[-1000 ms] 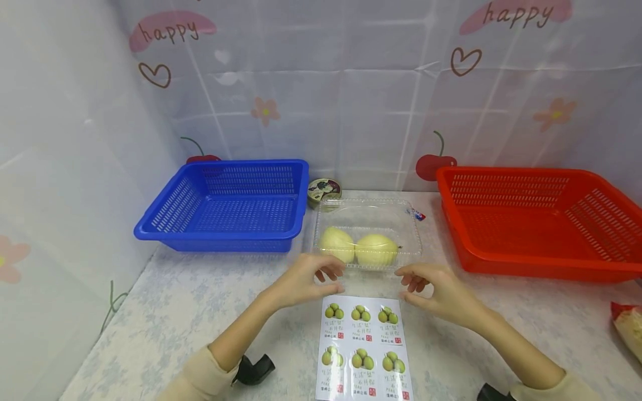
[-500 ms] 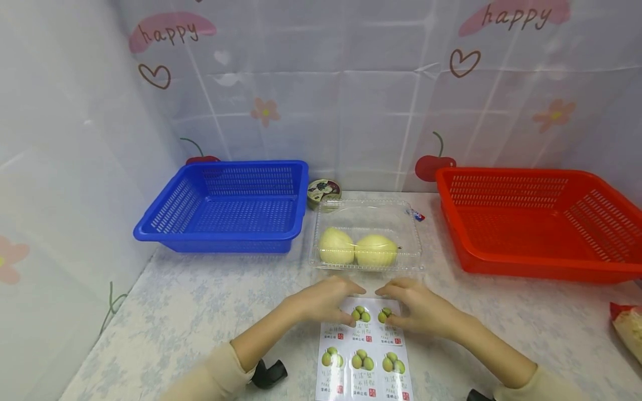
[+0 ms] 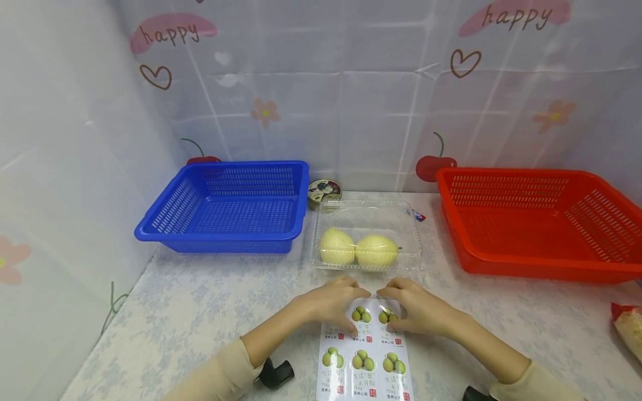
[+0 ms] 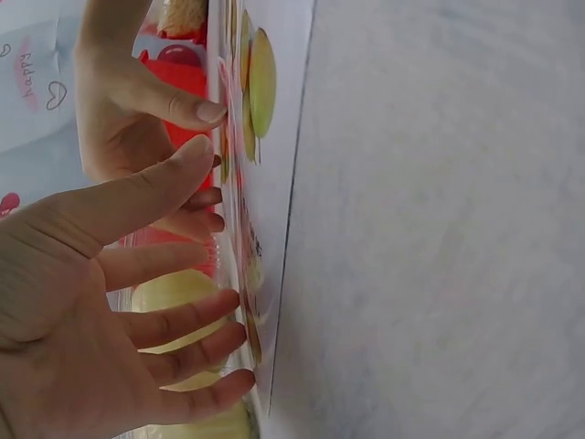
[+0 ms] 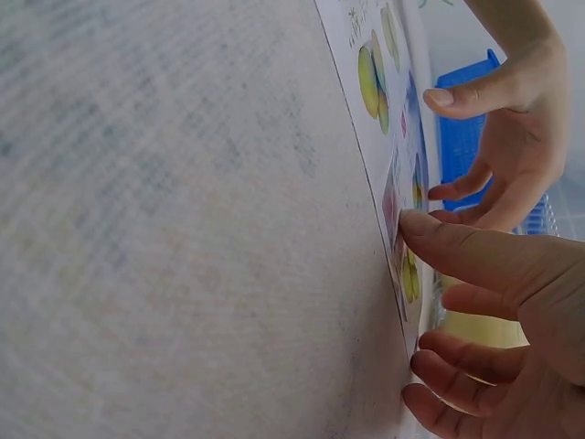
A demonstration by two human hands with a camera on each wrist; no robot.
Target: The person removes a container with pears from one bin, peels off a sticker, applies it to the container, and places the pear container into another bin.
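Note:
A white sheet of stickers printed with green pears and writing lies on the table in front of me. My left hand is over its far left corner, fingers loosely spread and thumb extended, covering part of one sticker. Over the far right corner is my right hand. Its thumb touches the corner sticker in the right wrist view, and its other fingers lie along the sheet's far edge. Beyond both hands sits a shut clear plastic box with two pale yellow pears inside.
A blue basket stands at the back left, a red basket at the back right. Behind the plastic box are a round tin and a small wrapped piece. A red-topped packet lies at the right edge.
Both hands have come back from the front of the plastic box and inward, onto the far end of the sticker sheet. During the last half second they have barely moved.

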